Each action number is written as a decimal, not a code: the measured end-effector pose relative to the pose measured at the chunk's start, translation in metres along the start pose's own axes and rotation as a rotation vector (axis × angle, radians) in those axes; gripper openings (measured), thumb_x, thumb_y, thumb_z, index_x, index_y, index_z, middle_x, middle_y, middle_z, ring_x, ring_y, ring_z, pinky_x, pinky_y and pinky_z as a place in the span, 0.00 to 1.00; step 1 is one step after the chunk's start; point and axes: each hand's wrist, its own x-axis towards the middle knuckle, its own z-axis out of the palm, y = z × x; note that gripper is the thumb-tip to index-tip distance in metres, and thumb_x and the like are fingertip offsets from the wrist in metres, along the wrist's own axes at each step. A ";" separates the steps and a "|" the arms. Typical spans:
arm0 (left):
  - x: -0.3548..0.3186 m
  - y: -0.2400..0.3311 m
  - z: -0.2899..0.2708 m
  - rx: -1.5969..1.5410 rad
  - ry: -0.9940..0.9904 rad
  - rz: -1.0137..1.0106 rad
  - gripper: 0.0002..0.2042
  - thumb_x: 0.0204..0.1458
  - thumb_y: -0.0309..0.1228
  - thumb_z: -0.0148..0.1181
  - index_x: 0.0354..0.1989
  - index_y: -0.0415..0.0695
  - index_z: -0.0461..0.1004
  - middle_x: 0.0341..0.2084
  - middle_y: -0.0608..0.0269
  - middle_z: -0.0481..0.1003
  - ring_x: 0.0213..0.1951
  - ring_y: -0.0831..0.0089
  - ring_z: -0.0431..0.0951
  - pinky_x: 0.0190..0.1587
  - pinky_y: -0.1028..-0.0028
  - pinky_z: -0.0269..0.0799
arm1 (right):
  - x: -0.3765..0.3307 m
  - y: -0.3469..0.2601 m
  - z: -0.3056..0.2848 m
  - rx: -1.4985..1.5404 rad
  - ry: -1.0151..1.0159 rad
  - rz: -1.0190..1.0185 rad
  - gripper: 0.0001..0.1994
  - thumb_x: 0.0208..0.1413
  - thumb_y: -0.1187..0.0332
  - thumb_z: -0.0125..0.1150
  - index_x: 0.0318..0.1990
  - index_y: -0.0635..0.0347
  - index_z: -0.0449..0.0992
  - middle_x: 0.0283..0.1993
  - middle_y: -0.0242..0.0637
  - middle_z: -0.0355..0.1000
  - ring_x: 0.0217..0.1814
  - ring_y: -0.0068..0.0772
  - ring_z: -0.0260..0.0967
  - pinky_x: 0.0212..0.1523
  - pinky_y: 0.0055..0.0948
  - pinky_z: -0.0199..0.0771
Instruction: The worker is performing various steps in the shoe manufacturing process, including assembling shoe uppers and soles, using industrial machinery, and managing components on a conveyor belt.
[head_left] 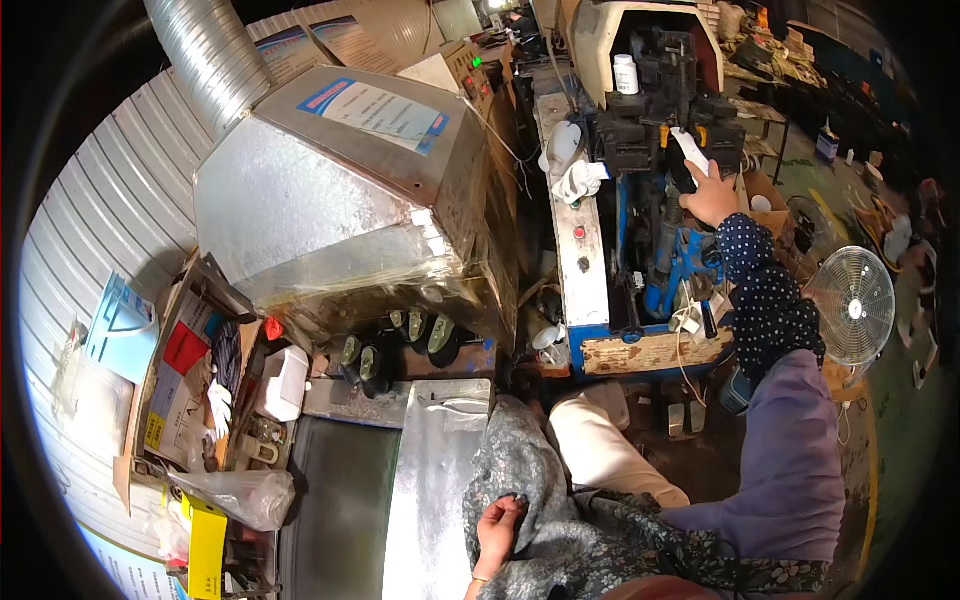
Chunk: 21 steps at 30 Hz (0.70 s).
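Note:
My right hand (pixel 712 197) reaches out to the blue and black machine (pixel 668 240), its fingers spread. Its fingertips are at the lower end of a white strip-like piece (pixel 688 148) lying on the machine's dark upper part; whether they press on it I cannot tell. Low in the view, my left hand (pixel 496 528) is held in front of the grey patterned garment (pixel 570 540). Its fingers are curled together around something dark and small, too unclear to name.
Left stands a metal hood (pixel 330 190) with several dark shoes (pixel 440 340) with greenish insides at its mouth, beside a belt (pixel 340 500). A white bottle (pixel 625 75) tops the machine. A fan (pixel 852 305) stands right; a cluttered shelf (pixel 180 380) is at far left.

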 end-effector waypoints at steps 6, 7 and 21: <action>0.007 -0.002 -0.004 0.070 0.019 0.025 0.08 0.60 0.23 0.55 0.46 0.35 0.74 0.37 0.60 0.79 0.38 0.76 0.78 0.45 0.77 0.73 | 0.003 -0.001 -0.013 0.006 0.005 -0.016 0.41 0.42 0.54 0.61 0.70 0.32 0.58 0.76 0.51 0.44 0.66 0.73 0.52 0.65 0.51 0.61; 0.008 -0.001 -0.005 0.116 0.028 0.013 0.08 0.60 0.23 0.55 0.46 0.35 0.74 0.37 0.60 0.79 0.38 0.76 0.78 0.45 0.78 0.73 | 0.004 -0.002 -0.015 0.027 0.003 -0.020 0.41 0.42 0.55 0.61 0.70 0.32 0.58 0.76 0.50 0.43 0.67 0.74 0.51 0.65 0.51 0.60; 0.010 -0.007 -0.003 0.055 0.037 0.038 0.08 0.61 0.26 0.56 0.45 0.35 0.75 0.34 0.61 0.80 0.34 0.77 0.77 0.42 0.77 0.74 | 0.005 -0.011 -0.024 -0.010 -0.029 0.031 0.42 0.41 0.55 0.62 0.70 0.30 0.59 0.76 0.49 0.43 0.66 0.73 0.53 0.65 0.51 0.61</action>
